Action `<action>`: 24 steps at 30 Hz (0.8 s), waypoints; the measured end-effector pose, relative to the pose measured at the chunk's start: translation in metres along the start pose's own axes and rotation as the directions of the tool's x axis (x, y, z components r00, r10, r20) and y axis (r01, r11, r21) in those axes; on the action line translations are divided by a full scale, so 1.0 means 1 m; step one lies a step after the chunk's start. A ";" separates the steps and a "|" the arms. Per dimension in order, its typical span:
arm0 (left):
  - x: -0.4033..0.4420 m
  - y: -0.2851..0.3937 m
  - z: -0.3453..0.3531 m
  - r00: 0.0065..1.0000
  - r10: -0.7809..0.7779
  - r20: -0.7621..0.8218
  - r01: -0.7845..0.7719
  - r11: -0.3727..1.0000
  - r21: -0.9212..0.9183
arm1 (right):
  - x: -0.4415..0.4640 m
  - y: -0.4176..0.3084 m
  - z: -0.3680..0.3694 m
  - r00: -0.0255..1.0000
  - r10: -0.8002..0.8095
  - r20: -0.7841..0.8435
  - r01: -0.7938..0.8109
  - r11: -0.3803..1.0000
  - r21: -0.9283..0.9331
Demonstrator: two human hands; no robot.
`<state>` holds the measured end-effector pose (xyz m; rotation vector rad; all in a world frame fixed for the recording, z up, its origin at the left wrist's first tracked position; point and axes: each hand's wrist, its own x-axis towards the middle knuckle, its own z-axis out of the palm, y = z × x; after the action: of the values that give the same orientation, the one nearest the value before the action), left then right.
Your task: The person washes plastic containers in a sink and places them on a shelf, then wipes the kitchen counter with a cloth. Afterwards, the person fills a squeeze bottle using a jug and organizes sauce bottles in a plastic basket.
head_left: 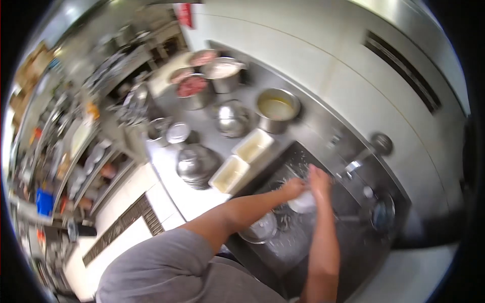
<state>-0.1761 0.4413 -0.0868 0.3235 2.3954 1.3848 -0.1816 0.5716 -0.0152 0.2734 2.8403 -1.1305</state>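
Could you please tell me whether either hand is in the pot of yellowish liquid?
No, the left hand and right hand are over the sink, while that pot stands on the counter.

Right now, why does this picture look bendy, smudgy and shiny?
In the head view, the smooth white wall looks curved and corners go black, probably because the lens is wide; in that view, the bare left hand and bare right hand look smeared, likely motion blur; also in the head view, glare spots whiten a rounded silver metal vessel.

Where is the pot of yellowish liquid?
In the head view, the pot stands above and right of picture centre, beside a shiny dome and two pale tubs.
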 end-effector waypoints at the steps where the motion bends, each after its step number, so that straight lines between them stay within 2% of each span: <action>1: 0.007 0.009 -0.009 0.991 -0.129 0.043 0.134 0.984 -0.114 | 0.004 0.011 0.001 0.997 0.003 -0.078 -0.014 0.990 -0.144; 2: 0.014 0.016 -0.022 0.997 -0.072 0.031 0.072 0.997 0.004 | -0.004 0.016 -0.009 0.917 -0.337 -0.214 0.290 0.931 -0.222; 3: 0.021 0.023 -0.036 0.987 -0.095 0.128 0.108 0.989 -0.100 | -0.003 0.028 -0.013 0.785 -0.537 -0.309 0.495 0.844 -0.207; 4: 0.029 0.026 -0.046 0.967 -0.095 0.237 0.145 0.968 -0.204 | 0.000 0.044 -0.008 0.946 -0.229 -0.229 0.257 0.961 0.102; 5: 0.039 0.021 -0.044 0.970 -0.109 0.217 0.155 0.966 -0.205 | 0.004 0.053 -0.014 0.990 -0.110 -0.092 0.121 0.986 0.119; 6: 0.048 0.013 -0.035 0.990 0.005 0.144 0.066 0.875 -0.480 | 0.004 0.054 -0.012 0.990 -0.118 -0.080 0.127 0.984 0.122; 7: 0.052 0.007 -0.026 0.994 0.101 0.045 -0.040 0.705 -0.708 | 0.004 0.055 -0.009 0.976 -0.060 -0.211 0.088 0.988 0.124; 8: 0.046 0.014 -0.019 0.994 0.097 0.048 -0.035 0.704 -0.709 | -0.001 0.047 -0.012 0.940 0.004 -0.341 0.043 0.991 0.130; 9: 0.040 0.027 -0.007 0.976 -0.167 -0.138 0.012 0.675 -0.738 | -0.009 0.038 -0.014 0.910 0.029 -0.415 0.050 0.982 0.179; 10: 0.035 0.042 0.000 0.858 -0.419 -0.298 0.042 0.635 -0.771 | -0.012 0.032 -0.009 0.909 0.033 -0.416 0.044 0.984 0.175; 11: 0.028 0.051 0.003 0.861 -0.419 -0.289 0.046 0.630 -0.775 | -0.013 0.029 -0.002 0.888 0.051 -0.457 0.047 0.978 0.202; 12: 0.019 0.056 0.001 0.898 -0.432 -0.087 0.137 0.462 -0.876 | -0.014 0.025 0.002 0.863 0.070 -0.500 0.055 0.972 0.230; 13: 0.008 0.059 -0.003 0.908 -0.403 0.118 0.246 0.283 -0.927 | -0.019 0.016 -0.001 0.930 -0.044 -0.365 0.044 0.999 -0.009; 14: -0.004 0.062 -0.008 0.888 -0.335 0.314 0.365 0.100 -0.926 | -0.019 0.011 -0.007 0.928 -0.038 -0.370 0.037 0.999 -0.011; 15: -0.012 0.061 -0.020 0.898 -0.239 0.370 0.417 0.195 -0.888 | -0.022 0.008 -0.013 0.994 0.061 -0.095 -0.031 0.956 0.293; 16: -0.014 0.057 -0.007 0.894 -0.237 0.381 0.428 0.193 -0.883 | -0.023 0.006 -0.018 0.977 0.072 0.198 -0.171 0.821 0.545; 17: -0.017 0.050 0.011 0.935 -0.200 0.294 0.342 0.280 -0.897 | -0.023 0.005 -0.021 0.960 0.072 0.270 -0.262 0.563 0.784; 18: -0.016 0.044 0.024 0.967 -0.154 0.202 0.246 0.362 -0.899 | -0.021 0.013 -0.017 0.961 0.077 0.264 -0.261 0.561 0.786; 20: -0.020 0.053 0.018 0.960 -0.150 0.237 0.275 0.326 -0.905 | -0.013 0.017 -0.013 0.984 0.141 0.110 -0.167 0.510 0.844; 21: -0.017 0.051 0.016 0.981 -0.109 0.163 0.189 0.310 -0.932 | -0.015 0.018 -0.008 0.976 0.215 0.022 -0.160 0.655 0.739; 22: -0.015 0.047 0.019 0.993 -0.074 0.089 0.107 0.289 -0.951 | -0.014 0.030 0.001 0.966 0.257 -0.006 -0.165 0.638 0.752; 23: -0.020 0.051 0.015 0.992 -0.107 0.061 0.098 0.381 -0.919 | -0.023 0.015 -0.011 0.966 0.258 -0.010 -0.180 0.700 0.691; 24: -0.021 0.058 0.013 0.992 -0.109 0.067 0.103 0.378 -0.920 | -0.030 -0.001 -0.021 0.966 0.258 -0.009 -0.196 0.756 0.624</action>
<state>-0.1501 0.4726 -0.0386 -0.1604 1.2028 2.3650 -0.1523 0.5811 0.0052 0.7032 2.3041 -1.9990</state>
